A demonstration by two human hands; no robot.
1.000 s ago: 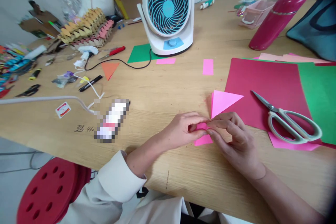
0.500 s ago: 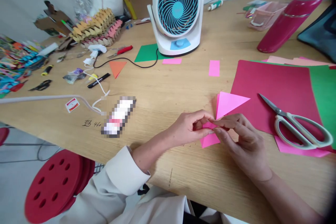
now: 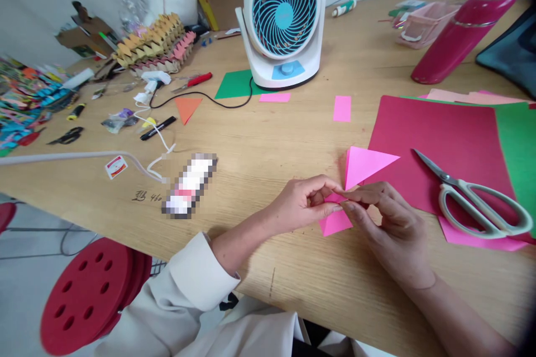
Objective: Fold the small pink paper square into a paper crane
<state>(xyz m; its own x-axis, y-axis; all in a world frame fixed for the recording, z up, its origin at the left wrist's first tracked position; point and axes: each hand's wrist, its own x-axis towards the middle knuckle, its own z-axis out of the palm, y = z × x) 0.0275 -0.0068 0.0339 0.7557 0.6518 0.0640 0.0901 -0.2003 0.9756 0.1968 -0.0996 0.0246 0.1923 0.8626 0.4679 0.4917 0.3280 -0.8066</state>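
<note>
A pink paper piece (image 3: 336, 224) is pinched between both hands above the wooden table. My left hand (image 3: 307, 203) grips its left side with thumb and fingers. Closed on its right side is my right hand (image 3: 387, 228), its fingertips close to those of the left. The fingers cover the middle of the paper. Just beyond them lies a folded pink paper triangle (image 3: 368, 165). Scissors (image 3: 464, 195) with pale handles rest on a dark red sheet (image 3: 435, 134) to the right.
A white fan (image 3: 285, 17) stands at the back. A pink bottle (image 3: 463, 36) is at the back right, beside a pink basket (image 3: 427, 23). A phone (image 3: 190, 186), cables and a black pen (image 3: 158, 128) lie to the left. Red stools (image 3: 92, 295) stand below the table's edge.
</note>
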